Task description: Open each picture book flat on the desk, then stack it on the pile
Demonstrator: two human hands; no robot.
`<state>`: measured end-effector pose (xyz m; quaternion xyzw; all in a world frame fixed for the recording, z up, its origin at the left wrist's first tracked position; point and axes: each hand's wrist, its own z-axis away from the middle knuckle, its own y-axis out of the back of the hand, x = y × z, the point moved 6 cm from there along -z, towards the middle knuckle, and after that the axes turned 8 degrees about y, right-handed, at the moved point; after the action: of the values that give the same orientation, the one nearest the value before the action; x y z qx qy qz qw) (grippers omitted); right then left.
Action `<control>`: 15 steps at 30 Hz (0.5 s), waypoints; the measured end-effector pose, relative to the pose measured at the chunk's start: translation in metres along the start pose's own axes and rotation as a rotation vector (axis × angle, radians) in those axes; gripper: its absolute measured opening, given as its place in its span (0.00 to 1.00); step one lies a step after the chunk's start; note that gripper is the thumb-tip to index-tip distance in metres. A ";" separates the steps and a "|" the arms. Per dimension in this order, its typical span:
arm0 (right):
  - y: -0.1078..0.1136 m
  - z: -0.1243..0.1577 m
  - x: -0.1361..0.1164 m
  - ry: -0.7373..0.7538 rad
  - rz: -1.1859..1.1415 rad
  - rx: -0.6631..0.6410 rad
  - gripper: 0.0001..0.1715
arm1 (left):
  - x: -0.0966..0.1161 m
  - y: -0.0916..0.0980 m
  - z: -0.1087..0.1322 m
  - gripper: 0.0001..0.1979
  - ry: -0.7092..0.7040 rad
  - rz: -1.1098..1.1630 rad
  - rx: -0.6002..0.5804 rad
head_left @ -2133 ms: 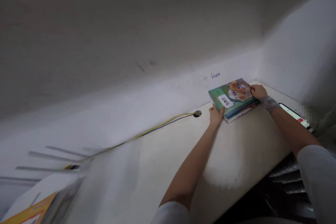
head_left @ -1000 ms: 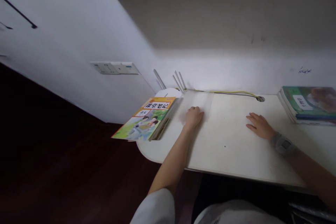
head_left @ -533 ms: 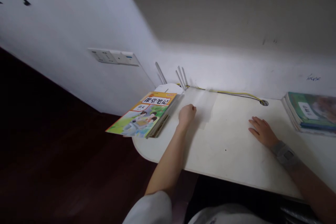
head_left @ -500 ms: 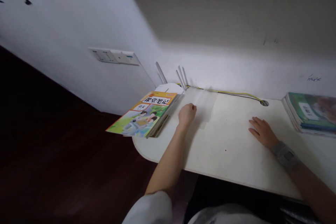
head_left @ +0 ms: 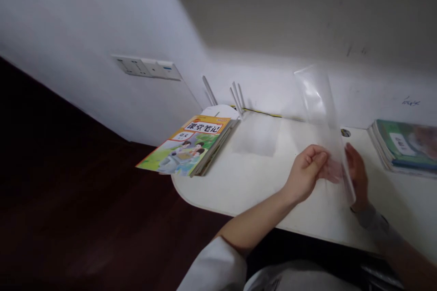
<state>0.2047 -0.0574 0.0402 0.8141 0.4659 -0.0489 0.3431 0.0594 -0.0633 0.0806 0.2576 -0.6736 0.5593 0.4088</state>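
Observation:
A clear plastic sheet (head_left: 312, 93), which looks like a book cover, stands upright above the white desk. My left hand (head_left: 305, 173) pinches its lower part between thumb and fingers, and some fingers show through the plastic. At the sheet's right edge is my right hand (head_left: 358, 177), fingers stretched upward and partly behind the film; whether it touches the sheet I cannot tell. Another translucent sheet (head_left: 256, 138) lies flat on the desk, left of my left hand.
A stack of books with a yellow-green workbook (head_left: 186, 148) on top overhangs the desk's left end. Behind it stands a white router (head_left: 220, 111) with upright antennas. More books (head_left: 409, 145) lie at the right. A cable (head_left: 262, 112) runs along the wall, near a cable hole (head_left: 346, 132).
My left hand has moved right from the flat sheet, carrying a clear plastic sheet now raised upright. My right hand has lifted off the desk and turned beside it.

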 end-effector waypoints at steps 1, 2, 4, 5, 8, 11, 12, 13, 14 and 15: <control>0.021 0.001 -0.001 -0.021 0.043 0.081 0.32 | 0.002 0.000 0.006 0.19 0.000 0.007 -0.002; 0.042 0.003 -0.003 -0.025 0.136 0.131 0.30 | 0.004 0.005 0.011 0.19 -0.001 -0.007 0.023; 0.074 0.012 -0.017 0.124 0.352 0.096 0.31 | 0.006 0.031 0.020 0.20 -0.007 -0.086 0.153; 0.085 0.018 -0.023 0.181 0.440 0.029 0.32 | 0.005 0.048 0.024 0.20 -0.002 -0.148 0.234; 0.098 0.042 -0.030 0.210 0.578 -0.203 0.33 | 0.001 0.101 0.039 0.22 0.010 -0.409 0.485; 0.083 0.069 -0.028 0.206 0.596 -0.436 0.31 | -0.011 0.135 0.050 0.24 0.123 -0.785 0.566; 0.075 0.078 -0.027 0.213 0.585 -0.497 0.29 | -0.015 0.140 0.052 0.24 0.166 -0.924 0.558; 0.066 0.087 -0.025 0.218 0.571 -0.538 0.27 | -0.019 0.143 0.053 0.23 0.198 -1.065 0.544; 0.059 0.096 -0.023 0.212 0.559 -0.562 0.25 | -0.021 0.144 0.054 0.22 0.215 -1.200 0.531; 0.053 0.104 -0.020 0.201 0.550 -0.574 0.24 | -0.023 0.143 0.054 0.21 0.219 -1.322 0.519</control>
<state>0.2601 -0.1523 -0.0035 0.7804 0.2566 0.2565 0.5093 -0.0574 -0.0833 -0.0185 0.6431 -0.1771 0.3595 0.6526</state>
